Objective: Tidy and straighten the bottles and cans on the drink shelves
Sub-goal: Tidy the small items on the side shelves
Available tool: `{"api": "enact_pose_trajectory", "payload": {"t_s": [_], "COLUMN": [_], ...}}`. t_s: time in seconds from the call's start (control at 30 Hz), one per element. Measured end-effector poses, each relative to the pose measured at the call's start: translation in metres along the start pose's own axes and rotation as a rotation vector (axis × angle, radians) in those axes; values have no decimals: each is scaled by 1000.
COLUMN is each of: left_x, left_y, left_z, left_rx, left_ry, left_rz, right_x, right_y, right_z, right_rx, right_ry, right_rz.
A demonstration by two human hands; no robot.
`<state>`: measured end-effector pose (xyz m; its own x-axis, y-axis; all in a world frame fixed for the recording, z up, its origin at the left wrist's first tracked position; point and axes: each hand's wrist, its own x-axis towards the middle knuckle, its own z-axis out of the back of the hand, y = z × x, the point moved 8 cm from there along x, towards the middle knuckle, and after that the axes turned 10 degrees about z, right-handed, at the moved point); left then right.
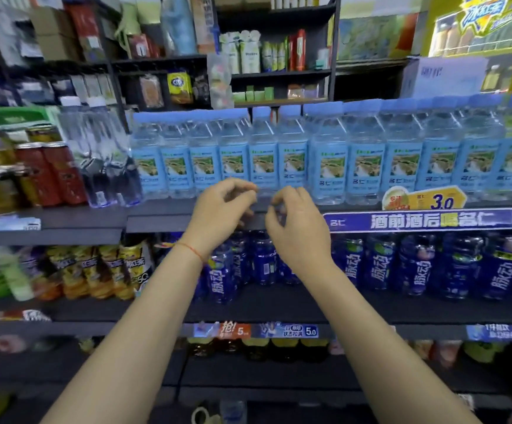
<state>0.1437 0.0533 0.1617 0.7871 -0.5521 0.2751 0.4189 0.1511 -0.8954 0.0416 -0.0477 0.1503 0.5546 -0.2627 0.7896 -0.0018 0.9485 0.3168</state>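
My hands at the water shelf's front edge.
Left hand [218,214] and right hand [297,228] hover loosely curled, holding nothing, before the blue-capped water bottles [264,157].

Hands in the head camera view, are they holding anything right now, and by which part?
Nothing is held. The left hand and right hand hover with loosely curled fingers in front of the light blue water bottles, touching none.

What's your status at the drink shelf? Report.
Left hand, right hand loosely curled, holding nothing. Water bottles upright in row. Nothing blocking.
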Motion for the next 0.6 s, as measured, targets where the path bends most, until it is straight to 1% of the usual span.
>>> {"api": "enact_pose_trajectory", "payload": {"t_s": [0.13, 0.2, 0.33, 0.43, 0.5, 0.6], "left_x": [-42, -65, -127, -180, -211, -241], "left_y": [77, 127, 242, 323, 365, 408], "left_z": [82, 135, 256, 344, 394, 456], "left_rx": [56, 62, -23, -103, -153, -184], "left_ry": [91, 87, 2, -99, -174, -252], "left_rz": [197, 286, 525, 648, 720, 789], "right_x": [-19, -38, -96, -140, -159, -177], "right_y": [68, 111, 207, 278, 322, 384], "right_z": [-76, -127, -240, -317, -361, -419], "right_rx": [254, 386, 525, 583, 636, 696], "right_ry": [180, 281, 526, 692, 743, 812], "right_rz": [-40, -81, -156, -195, -237, -262]}}
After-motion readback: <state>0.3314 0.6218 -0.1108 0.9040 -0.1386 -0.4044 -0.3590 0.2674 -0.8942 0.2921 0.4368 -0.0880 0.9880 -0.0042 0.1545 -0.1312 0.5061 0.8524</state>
